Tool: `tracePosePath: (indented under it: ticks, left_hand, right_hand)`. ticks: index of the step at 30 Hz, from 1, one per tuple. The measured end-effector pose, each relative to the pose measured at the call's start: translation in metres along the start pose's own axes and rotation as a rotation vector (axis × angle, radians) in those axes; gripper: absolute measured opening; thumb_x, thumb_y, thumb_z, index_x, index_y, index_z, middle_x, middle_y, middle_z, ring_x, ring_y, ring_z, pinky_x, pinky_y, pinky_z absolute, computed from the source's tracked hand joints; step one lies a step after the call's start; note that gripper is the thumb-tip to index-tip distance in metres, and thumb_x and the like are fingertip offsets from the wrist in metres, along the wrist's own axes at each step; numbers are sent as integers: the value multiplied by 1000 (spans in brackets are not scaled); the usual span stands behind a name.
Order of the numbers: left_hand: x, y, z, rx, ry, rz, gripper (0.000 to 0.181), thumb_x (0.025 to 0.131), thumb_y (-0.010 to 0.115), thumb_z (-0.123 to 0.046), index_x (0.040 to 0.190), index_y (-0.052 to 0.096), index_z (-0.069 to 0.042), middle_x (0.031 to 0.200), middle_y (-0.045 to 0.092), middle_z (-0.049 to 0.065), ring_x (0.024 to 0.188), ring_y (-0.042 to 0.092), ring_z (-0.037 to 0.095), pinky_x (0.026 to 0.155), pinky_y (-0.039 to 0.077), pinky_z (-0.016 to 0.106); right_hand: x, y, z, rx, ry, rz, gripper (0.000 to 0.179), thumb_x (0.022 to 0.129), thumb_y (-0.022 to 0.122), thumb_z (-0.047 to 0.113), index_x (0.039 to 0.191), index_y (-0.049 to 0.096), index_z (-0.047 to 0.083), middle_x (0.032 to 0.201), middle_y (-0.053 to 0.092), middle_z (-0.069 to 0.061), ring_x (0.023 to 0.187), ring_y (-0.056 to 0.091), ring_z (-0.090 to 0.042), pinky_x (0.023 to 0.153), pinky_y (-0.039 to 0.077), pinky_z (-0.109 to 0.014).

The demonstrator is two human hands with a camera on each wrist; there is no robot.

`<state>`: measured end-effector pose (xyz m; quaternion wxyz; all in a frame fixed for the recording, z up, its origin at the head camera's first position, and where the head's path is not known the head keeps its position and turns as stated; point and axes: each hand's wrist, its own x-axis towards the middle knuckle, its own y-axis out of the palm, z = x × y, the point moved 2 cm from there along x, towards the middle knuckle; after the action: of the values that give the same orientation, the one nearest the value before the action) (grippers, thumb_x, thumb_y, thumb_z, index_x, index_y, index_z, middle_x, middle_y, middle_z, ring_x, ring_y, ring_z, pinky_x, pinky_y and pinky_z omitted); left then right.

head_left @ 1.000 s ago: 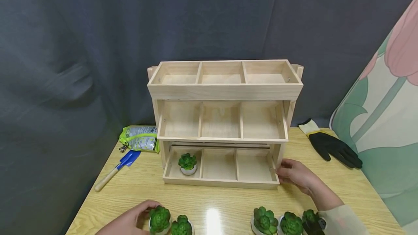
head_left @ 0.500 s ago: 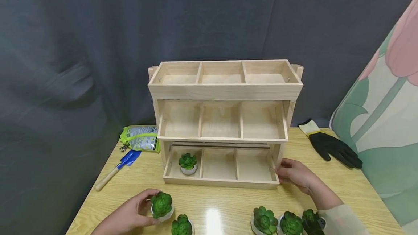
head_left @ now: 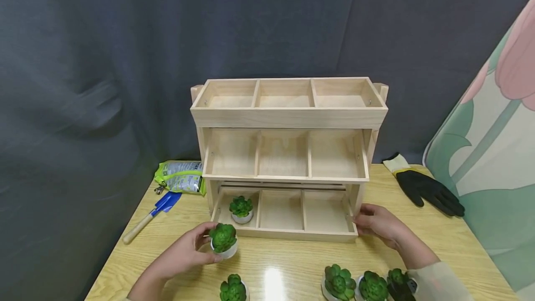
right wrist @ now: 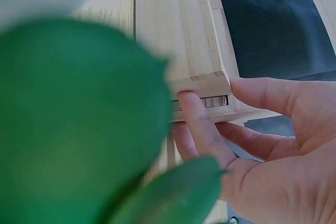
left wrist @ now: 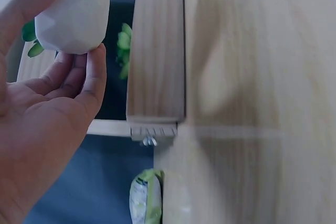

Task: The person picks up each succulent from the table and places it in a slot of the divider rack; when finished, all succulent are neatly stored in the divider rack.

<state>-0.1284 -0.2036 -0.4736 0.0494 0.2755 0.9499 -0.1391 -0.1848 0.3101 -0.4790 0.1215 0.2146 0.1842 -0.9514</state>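
Observation:
My left hand (head_left: pixel 184 254) holds a small potted succulent (head_left: pixel 223 238) by its white pot, thumb on one side and fingers on the other. The plant is just in front of the bottom tier's left end, and the pot's underside (left wrist: pixel 76 17) faces the left wrist camera. The three-tier wooden planter shelf (head_left: pixel 288 117) has another succulent (head_left: pixel 241 207) in its bottom left compartment. My right hand (head_left: pixel 382 224) grips the bottom tier's right end; in the right wrist view the thumb and fingers (right wrist: pixel 197 124) lie around the wooden corner (right wrist: pixel 202 82).
One succulent (head_left: pixel 233 288) stands at the table's front; several more (head_left: pixel 339 282) line up near the right sleeve (head_left: pixel 439 282). Left of the shelf lie a green bag (head_left: pixel 181 178) and a blue trowel (head_left: pixel 152 215). A black glove (head_left: pixel 428 189) lies at right. A dark curtain (head_left: pixel 267 22) hangs behind.
My left hand has lifted the succulent from beside the other front plant and carried it forward and slightly right, toward the bottom tier. The right hand has stayed at the shelf's corner.

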Motion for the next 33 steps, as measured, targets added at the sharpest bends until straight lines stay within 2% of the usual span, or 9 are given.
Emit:
tracePosePath:
  ticks: [7, 12, 17, 23, 29, 33]
  left_hand:
    - [18, 6, -10, 20, 21, -18, 73, 91, 86, -18, 153, 50, -3, 154, 54, 21, 142, 56, 42, 106, 53, 22]
    - [31, 11, -17, -7, 9, -17, 80, 89, 87, -17, 156, 45, 0, 156, 52, 24, 141, 58, 42, 103, 56, 24]
    - [42, 16, -23, -37, 11, 8, 84, 91, 85, -15, 159, 38, 4, 154, 53, 28, 143, 57, 45, 103, 57, 27]
    - [57, 22, -31, -12, 30, 23, 82, 91, 85, -15, 158, 40, 2, 149, 59, 23, 141, 60, 40, 109, 58, 38]
    - [76, 27, -34, 17, 63, 70, 78, 91, 84, -15, 155, 44, 1, 144, 64, 20, 133, 65, 32, 108, 56, 38]
    - [88, 29, -36, 46, 74, 80, 78, 90, 84, -13, 155, 44, 2, 145, 62, 23, 135, 64, 36, 110, 58, 39]
  right_hand:
    - [1, 0, 0, 1, -3, -2, 71, 109, 58, 14, 161, 21, -19, 160, 35, -44, 129, 67, -41, 101, 65, -45]
    - [2, 1, -2, -3, -3, -4, 71, 110, 58, 15, 161, 21, -18, 160, 36, -43, 129, 67, -40, 103, 65, -46]
    - [2, 1, -3, -2, -5, -5, 71, 110, 57, 15, 161, 21, -18, 160, 36, -43, 130, 67, -40, 102, 65, -45]
    - [1, 0, -1, 1, 3, -6, 71, 110, 58, 15, 161, 21, -18, 159, 37, -43, 127, 68, -38, 100, 66, -43]
    - [0, 0, 0, -9, 1, -15, 71, 110, 58, 15, 161, 22, -18, 159, 37, -43, 127, 68, -38, 100, 66, -44]
    - [0, 1, 0, -1, -5, -11, 70, 109, 58, 14, 160, 23, -19, 158, 39, -43, 124, 69, -35, 98, 66, -42]
